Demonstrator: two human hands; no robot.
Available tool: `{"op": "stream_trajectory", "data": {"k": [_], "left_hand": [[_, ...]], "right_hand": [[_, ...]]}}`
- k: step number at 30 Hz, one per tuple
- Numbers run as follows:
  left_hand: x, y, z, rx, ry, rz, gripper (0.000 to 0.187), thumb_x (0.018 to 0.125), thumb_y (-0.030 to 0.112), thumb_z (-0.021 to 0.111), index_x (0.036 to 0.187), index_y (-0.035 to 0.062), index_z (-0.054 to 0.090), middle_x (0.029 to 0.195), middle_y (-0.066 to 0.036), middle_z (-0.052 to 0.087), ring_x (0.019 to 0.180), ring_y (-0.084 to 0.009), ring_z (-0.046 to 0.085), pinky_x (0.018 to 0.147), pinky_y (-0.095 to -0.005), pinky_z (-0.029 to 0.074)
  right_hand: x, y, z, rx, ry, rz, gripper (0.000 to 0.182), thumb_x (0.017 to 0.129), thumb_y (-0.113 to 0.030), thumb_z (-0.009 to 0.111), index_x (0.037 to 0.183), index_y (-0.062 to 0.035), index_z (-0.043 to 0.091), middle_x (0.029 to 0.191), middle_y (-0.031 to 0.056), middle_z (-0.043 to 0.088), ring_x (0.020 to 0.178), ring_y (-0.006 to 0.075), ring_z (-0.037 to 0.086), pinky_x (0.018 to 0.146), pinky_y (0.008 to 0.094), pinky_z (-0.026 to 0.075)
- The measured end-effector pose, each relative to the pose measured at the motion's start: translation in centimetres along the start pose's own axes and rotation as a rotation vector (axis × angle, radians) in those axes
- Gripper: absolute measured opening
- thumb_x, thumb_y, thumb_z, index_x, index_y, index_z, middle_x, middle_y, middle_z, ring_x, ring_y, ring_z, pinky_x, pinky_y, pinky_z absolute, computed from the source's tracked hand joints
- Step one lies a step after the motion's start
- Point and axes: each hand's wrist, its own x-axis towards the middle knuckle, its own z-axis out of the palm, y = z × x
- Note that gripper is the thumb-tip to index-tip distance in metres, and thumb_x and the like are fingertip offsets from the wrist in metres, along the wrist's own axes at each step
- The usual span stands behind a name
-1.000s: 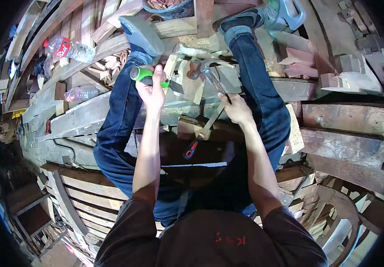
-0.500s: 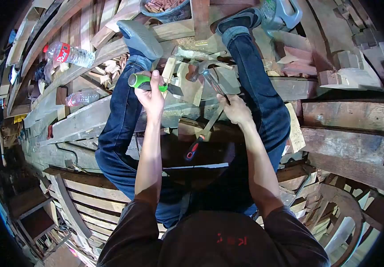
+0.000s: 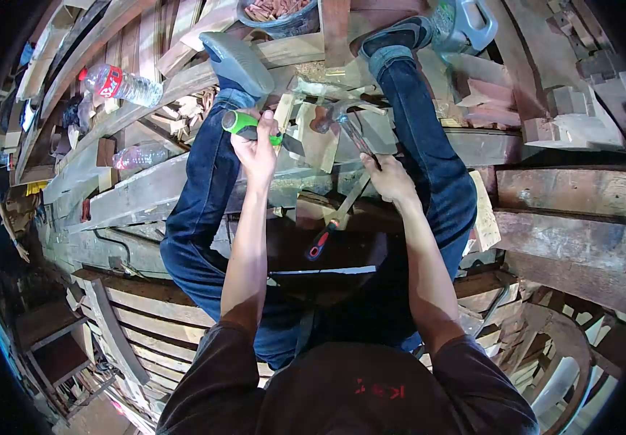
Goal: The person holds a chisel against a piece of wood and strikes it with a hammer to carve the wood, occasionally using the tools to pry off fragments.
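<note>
stacked timber planks [image 3: 139, 192], probably a woodshop floor

Brightly lit from above at centre, dim toward strongly curved fisheye edges, black vignette corners; mostly sharp.

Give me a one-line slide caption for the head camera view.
Left hand grips a green-handled chisel, right hand a hammer, over wood scraps.
</note>
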Motion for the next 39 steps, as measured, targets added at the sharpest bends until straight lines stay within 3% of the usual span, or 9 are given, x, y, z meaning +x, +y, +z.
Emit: {"op": "stream_trajectory", "data": {"k": [7, 10, 13, 16, 30, 33, 39], "left_hand": [[-0.1, 0.3, 0.2, 0.036, 0.012, -0.016, 0.016, 0.093, 0.002, 0.063, 0.089, 0.0078, 0.049, 0.084, -0.001, 0.048, 0.067, -0.01, 0.045, 0.06, -0.0278, 0.044], [0.2, -0.2, 0.1, 0.015, 0.026, 0.05, 0.016, 0.092, 0.003, 0.065, 0.091, 0.0051, 0.049, 0.071, -0.001, 0.051, 0.06, -0.0091, 0.051, 0.055, -0.0238, 0.043], [0.1, -0.2, 0.2, 0.005, 0.034, 0.038, 0.015, 0.092, 0.001, 0.064, 0.091, 0.0051, 0.049, 0.071, -0.002, 0.052, 0.06, -0.0089, 0.051, 0.055, -0.0235, 0.043], [0.1, -0.1, 0.3, 0.003, 0.03, 0.02, 0.015, 0.092, 0.001, 0.064, 0.091, 0.0053, 0.049, 0.072, -0.001, 0.051, 0.06, -0.0087, 0.051, 0.055, -0.0235, 0.043], [0.0, -0.3, 0.4, -0.017, 0.006, 0.036, 0.015, 0.092, 0.002, 0.064, 0.091, 0.0055, 0.049, 0.073, -0.001, 0.051, 0.061, -0.0084, 0.051, 0.055, -0.0239, 0.043], [0.0, -0.3, 0.3, -0.012, -0.006, 0.04, 0.015, 0.092, 0.003, 0.064, 0.091, 0.0054, 0.049, 0.073, -0.001, 0.051, 0.061, -0.0084, 0.05, 0.055, -0.0239, 0.043], [-0.1, -0.1, 0.9, 0.056, 0.0, 0.038, 0.016, 0.093, 0.005, 0.064, 0.088, 0.0057, 0.05, 0.07, 0.0, 0.051, 0.059, -0.0076, 0.049, 0.054, -0.0232, 0.041]], "right_hand": [[-0.2, -0.3, -0.1, -0.038, 0.017, 0.011, 0.063, 0.097, -0.053, 0.047, 0.095, 0.0063, 0.067, 0.081, 0.0302, 0.066, 0.086, 0.0431, 0.067, 0.079, 0.0481, 0.051], [-0.2, -0.2, -0.1, -0.065, 0.021, -0.016, 0.062, 0.097, -0.053, 0.048, 0.094, 0.0057, 0.067, 0.081, 0.0307, 0.066, 0.088, 0.0426, 0.067, 0.08, 0.0485, 0.051], [-0.6, -1.4, -1.0, -0.017, -0.066, 0.08, 0.062, 0.097, -0.053, 0.048, 0.094, 0.006, 0.067, 0.085, 0.0317, 0.066, 0.091, 0.0424, 0.067, 0.082, 0.0488, 0.051], [0.0, -0.3, 0.0, -0.05, 0.022, -0.009, 0.063, 0.097, -0.053, 0.048, 0.093, 0.0072, 0.067, 0.082, 0.0311, 0.066, 0.089, 0.0424, 0.067, 0.081, 0.0485, 0.051], [-1.0, -1.4, -1.0, -0.023, -0.005, 0.052, 0.059, 0.097, -0.05, 0.05, 0.091, 0.005, 0.069, 0.08, 0.0299, 0.066, 0.085, 0.0433, 0.068, 0.078, 0.0481, 0.052], [-0.3, -0.3, -0.2, -0.023, 0.041, -0.044, 0.058, 0.097, -0.049, 0.05, 0.091, 0.0053, 0.068, 0.078, 0.0292, 0.066, 0.083, 0.0422, 0.068, 0.077, 0.0481, 0.052], [-0.6, -0.9, -0.8, 0.006, -0.03, 0.047, 0.058, 0.098, -0.048, 0.049, 0.093, 0.0064, 0.068, 0.078, 0.0307, 0.065, 0.086, 0.044, 0.067, 0.079, 0.0483, 0.051]]}}
